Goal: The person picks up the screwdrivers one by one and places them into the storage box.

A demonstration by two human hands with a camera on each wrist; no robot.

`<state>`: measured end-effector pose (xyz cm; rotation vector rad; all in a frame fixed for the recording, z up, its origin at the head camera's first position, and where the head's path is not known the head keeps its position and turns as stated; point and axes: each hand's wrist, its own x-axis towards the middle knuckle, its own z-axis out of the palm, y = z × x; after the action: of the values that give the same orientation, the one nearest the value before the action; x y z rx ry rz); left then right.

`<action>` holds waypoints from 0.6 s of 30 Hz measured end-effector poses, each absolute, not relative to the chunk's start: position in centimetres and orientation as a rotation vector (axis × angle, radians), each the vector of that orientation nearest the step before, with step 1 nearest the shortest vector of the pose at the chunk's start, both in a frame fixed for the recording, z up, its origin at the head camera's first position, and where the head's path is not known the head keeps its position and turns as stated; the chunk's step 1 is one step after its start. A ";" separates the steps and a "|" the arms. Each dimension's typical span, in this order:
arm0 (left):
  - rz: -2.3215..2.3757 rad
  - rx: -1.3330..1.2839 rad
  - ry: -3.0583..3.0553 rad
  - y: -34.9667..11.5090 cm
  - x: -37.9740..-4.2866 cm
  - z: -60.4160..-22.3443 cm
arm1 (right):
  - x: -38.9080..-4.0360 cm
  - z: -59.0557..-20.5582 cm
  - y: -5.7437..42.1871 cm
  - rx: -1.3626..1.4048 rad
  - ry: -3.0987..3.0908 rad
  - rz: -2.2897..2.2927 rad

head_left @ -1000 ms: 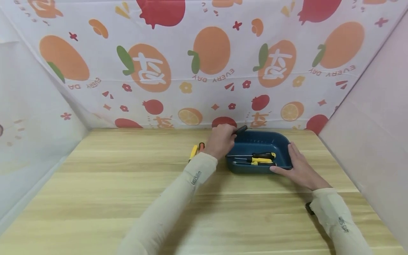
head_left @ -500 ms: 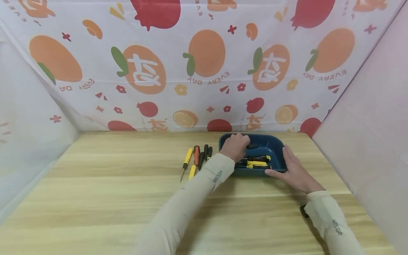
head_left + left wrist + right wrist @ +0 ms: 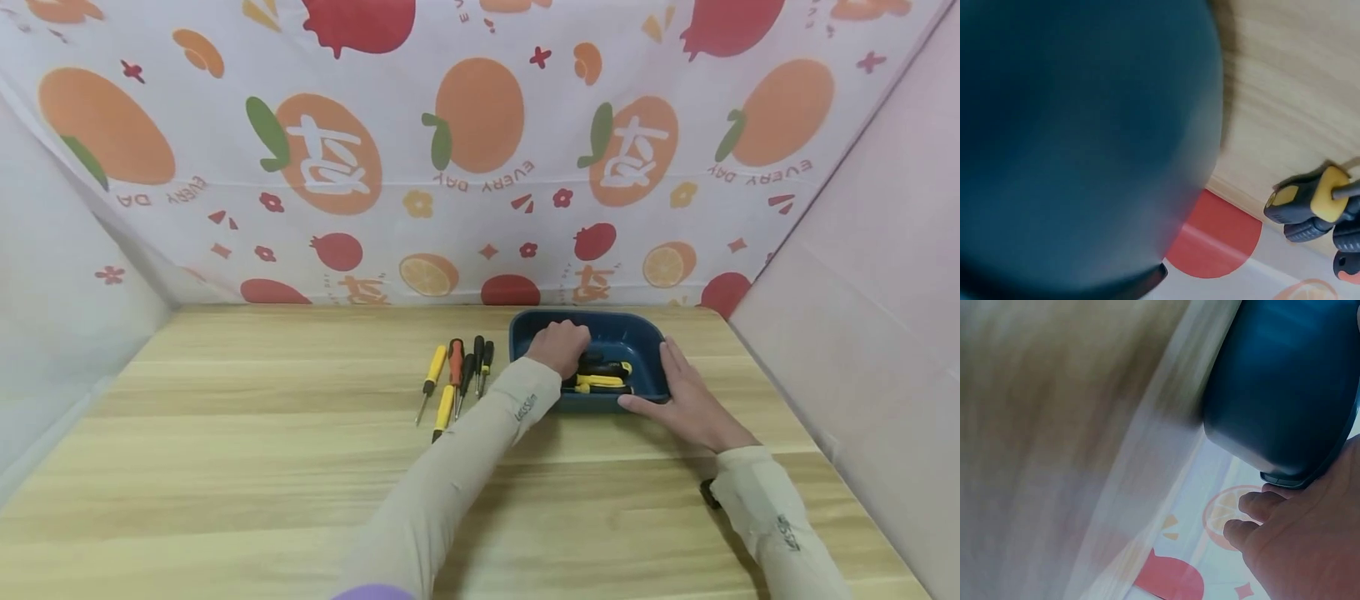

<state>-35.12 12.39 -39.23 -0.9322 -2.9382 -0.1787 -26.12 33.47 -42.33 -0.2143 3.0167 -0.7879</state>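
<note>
My left hand (image 3: 558,347) reaches into a dark blue bin (image 3: 645,329) with its fingers curled round a screwdriver, whose black handle (image 3: 592,357) pokes out to the right. The rest of that tool is hidden. Close below it in the bin lie several screwdrivers (image 3: 603,381) with black and yellow handles. My right hand (image 3: 693,406) rests against the bin's front right corner, thumb along the front rim and straight fingers at the right side. Its fingertips (image 3: 1241,532) show just past the bin in the right wrist view. The bin's outer wall (image 3: 1097,125) fills much of the left wrist view.
Several more screwdrivers lie on the wooden table (image 3: 262,433) left of the bin, among them a yellow one (image 3: 432,371) and an orange one (image 3: 456,362). A fruit-print cloth (image 3: 480,192) hangs right behind the bin and table.
My left hand has moved right and down into the bin with the black-handled screwdriver. The screwdrivers on the table have come into fuller view. My right hand keeps its place at the corner.
</note>
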 end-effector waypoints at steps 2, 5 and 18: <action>-0.178 -0.934 -2.956 12.4 -35.3 -39.4 | -26.2 -42.2 33.4 -0.214 3.017 -0.790; -0.174 -0.941 -2.974 12.5 -35.6 -39.6 | -26.3 -42.2 33.3 -0.205 3.020 -0.784; -0.196 -0.966 -3.013 12.5 -35.9 -39.5 | -26.2 -42.0 33.3 -0.165 3.017 -0.770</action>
<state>-35.86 12.48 -39.49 -0.9657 -3.0130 -0.1955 -26.19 33.27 -42.02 -0.1647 3.0170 -0.7696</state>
